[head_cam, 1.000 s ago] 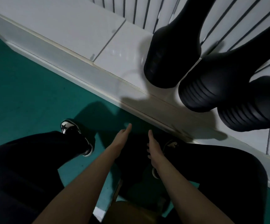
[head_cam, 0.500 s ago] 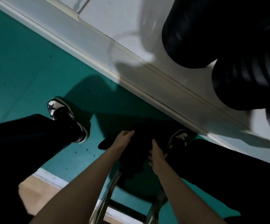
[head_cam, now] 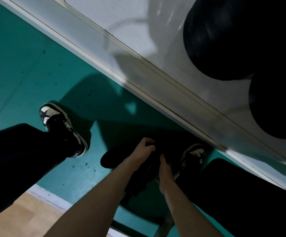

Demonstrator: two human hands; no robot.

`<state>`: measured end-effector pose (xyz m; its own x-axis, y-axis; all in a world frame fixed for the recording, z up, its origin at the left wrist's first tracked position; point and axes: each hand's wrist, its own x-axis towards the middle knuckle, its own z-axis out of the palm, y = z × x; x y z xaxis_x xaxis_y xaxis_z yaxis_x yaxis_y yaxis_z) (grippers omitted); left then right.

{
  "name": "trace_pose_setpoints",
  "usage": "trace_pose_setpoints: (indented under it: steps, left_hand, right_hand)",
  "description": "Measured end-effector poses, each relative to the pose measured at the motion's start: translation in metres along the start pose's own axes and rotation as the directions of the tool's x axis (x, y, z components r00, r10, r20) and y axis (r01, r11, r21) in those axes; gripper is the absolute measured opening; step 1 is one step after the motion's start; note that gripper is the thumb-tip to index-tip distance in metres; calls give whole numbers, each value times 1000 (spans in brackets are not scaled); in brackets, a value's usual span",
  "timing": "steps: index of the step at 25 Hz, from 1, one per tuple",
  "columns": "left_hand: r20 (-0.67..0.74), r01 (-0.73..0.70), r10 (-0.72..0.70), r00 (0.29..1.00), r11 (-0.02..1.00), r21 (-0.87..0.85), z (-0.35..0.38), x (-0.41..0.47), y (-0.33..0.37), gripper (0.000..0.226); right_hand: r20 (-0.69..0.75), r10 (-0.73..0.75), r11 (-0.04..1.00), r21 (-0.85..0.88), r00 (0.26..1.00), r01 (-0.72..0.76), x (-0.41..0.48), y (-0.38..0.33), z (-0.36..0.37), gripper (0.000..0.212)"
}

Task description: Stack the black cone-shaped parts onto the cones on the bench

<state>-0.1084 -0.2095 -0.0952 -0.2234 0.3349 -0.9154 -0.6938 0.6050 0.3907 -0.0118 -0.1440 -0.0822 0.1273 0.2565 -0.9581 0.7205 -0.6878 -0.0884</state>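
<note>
Black cone-shaped part (head_cam: pixel 111 159) below bench (head_cam: pixel 138 40): left hand (head_cam: pixel 143 151) grips it, right hand (head_cam: pixel 164 175) hold unclear; stacking onto cones (head_cam: pixel 224 40) pending.

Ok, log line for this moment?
step: pickup | left hand: grips part | right hand: on part, grip unclear | cones on bench: untouched

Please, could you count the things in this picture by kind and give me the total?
Black cones on the bench: 2
Black cone part, held: 1
Hands: 2
Shoes: 2
Total: 7
</note>
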Motion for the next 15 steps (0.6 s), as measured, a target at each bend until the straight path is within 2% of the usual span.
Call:
trace_pose_setpoints:
  steps: [2, 4, 6, 11, 15]
  left_hand:
    - [-5, -46, 45, 999, 998, -31, -3, 3, 2, 50]
    - [-16, -85, 84, 996, 990, -114, -6, 8, 2, 72]
    - [-30, -65, 60, 998, 981, -182, -10, 12, 4, 87]
    - [-64, -20, 14, 998, 995, -97, -19, 26, 14, 65]
    - [-102, 20, -27, 994, 998, -67, -20, 32, 23, 62]
  right_hand:
    - [-11, -34, 999, -4, 999, 34, -3, -10, 3, 72]
    - [26, -65, 998, -6, 998, 66, -7, -22, 5, 69]
    - [59, -78, 997, 1, 995, 78, -7, -33, 11, 70]
    - [55, -80, 994, 82, 995, 75, 6, -49, 28, 87]
    - [31, -57, 991, 120, 998, 53, 15, -51, 35, 93]
